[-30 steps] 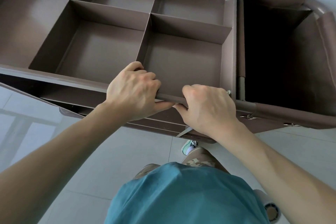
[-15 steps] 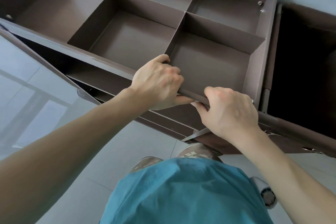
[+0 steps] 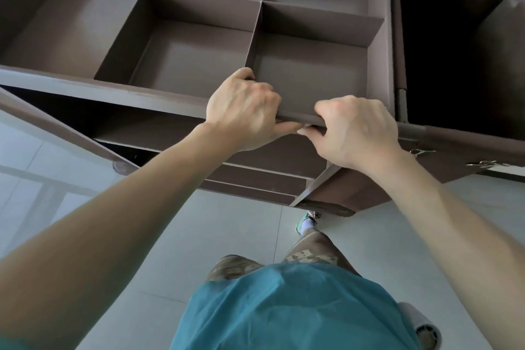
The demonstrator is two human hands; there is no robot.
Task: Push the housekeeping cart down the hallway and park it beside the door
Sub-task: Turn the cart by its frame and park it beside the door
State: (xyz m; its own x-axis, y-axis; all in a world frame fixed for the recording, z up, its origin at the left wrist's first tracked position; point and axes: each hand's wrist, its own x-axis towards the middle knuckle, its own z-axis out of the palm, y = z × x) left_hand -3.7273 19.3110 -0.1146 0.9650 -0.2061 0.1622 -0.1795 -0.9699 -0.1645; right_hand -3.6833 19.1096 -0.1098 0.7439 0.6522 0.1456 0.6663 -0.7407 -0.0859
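A dark brown housekeeping cart fills the upper part of the head view, seen from above. Its top tray is split by dividers into several empty compartments. A brown fabric bag hangs on its right end, dark inside. My left hand is curled over the tray's near rim, fingers inside the compartment. My right hand grips the same rim just to the right, close to the tray's right corner. No door to park beside is in view.
Pale glossy floor tiles lie under and before the cart. The cart's open lower shelves face me. My legs and one green shoe stand close behind the cart. A hinged side panel angles out at the left.
The cart has swung in the view, first right, then back toward the left and squarer to me. Both hands have kept their hold on the rim. My foot has stepped forward.
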